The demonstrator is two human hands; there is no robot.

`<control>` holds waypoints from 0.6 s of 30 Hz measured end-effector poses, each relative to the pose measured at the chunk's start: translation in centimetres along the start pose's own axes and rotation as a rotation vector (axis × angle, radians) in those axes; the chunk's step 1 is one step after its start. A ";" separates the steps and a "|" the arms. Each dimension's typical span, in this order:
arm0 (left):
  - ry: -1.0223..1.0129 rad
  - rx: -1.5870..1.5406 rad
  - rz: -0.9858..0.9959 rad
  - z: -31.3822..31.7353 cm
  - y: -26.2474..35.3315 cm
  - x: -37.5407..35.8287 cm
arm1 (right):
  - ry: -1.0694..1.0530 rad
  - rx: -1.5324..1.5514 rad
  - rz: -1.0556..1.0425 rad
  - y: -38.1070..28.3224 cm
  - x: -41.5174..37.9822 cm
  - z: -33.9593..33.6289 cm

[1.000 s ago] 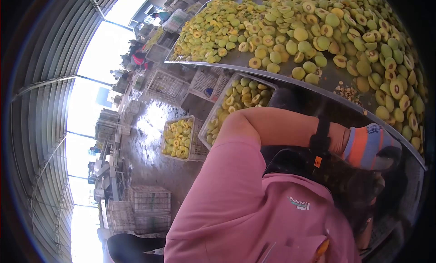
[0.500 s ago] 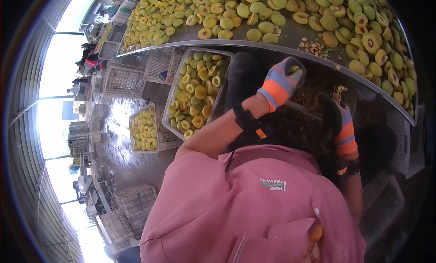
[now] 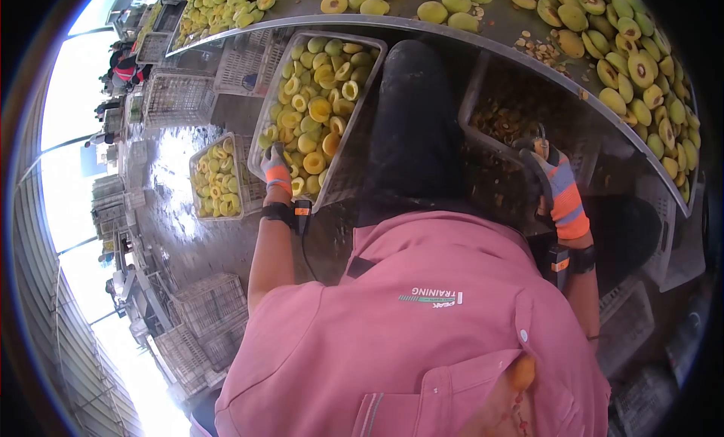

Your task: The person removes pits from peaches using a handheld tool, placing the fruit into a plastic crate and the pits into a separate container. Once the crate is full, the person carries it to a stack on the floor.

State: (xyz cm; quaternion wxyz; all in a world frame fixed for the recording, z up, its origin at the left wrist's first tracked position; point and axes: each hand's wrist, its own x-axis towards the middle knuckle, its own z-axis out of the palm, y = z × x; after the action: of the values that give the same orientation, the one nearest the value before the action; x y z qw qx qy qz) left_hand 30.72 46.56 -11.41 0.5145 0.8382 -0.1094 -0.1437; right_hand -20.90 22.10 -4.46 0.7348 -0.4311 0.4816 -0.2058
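Note:
My left hand (image 3: pixel 277 169), in a grey, orange and blue glove, is at the left rim of a white crate (image 3: pixel 360 128) full of yellow-green halved stone fruit (image 3: pixel 320 109). Its small visible fingers reach out over the fruit and look apart, with no piece seen in them. My right hand (image 3: pixel 556 184), gloved alike, is closed around a small hand tool (image 3: pixel 541 143) whose metal-and-brown end sticks up past the fingers. Just beyond that hand sits a bin (image 3: pixel 469 109) holding brown pits and scraps (image 3: pixel 501 126).
Ahead, a metal-edged table (image 3: pixel 422 26) carries heaps of halved fruit (image 3: pixel 641 69) and loose pits (image 3: pixel 537 49). A second fruit crate (image 3: pixel 217 177) stands on the wet floor at left, near stacked crates (image 3: pixel 179 98). My dark-trousered knee (image 3: pixel 413 82) is between crate and bin. Other people (image 3: pixel 127 71) are far left.
My left hand has moved left and down, from near the table edge with a green fruit piece in it, to the crate. My right hand stays near the bin; the view has tilted.

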 end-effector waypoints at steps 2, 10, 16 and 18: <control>-0.020 0.144 0.110 -1.2 -2.9 -0.7 | -0.049 -0.087 -0.023 0.8 0.4 -0.4; 0.078 -0.049 -0.215 -3.3 -6.1 -1.7 | 0.014 -0.036 0.034 2.0 1.4 -0.3; 0.054 -0.129 -0.124 -0.9 -4.3 1.7 | 0.037 -0.071 0.075 3.0 2.0 -0.7; 0.036 -0.155 -0.209 -0.4 -2.4 2.2 | 0.087 -0.018 0.080 3.5 2.3 -0.6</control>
State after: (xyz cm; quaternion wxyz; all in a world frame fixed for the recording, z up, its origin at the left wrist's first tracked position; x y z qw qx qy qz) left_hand 32.99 47.26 -13.67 0.5619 0.8052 -0.0007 -0.1894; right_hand -20.79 22.11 -8.71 0.7169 -0.4089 0.5317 -0.1903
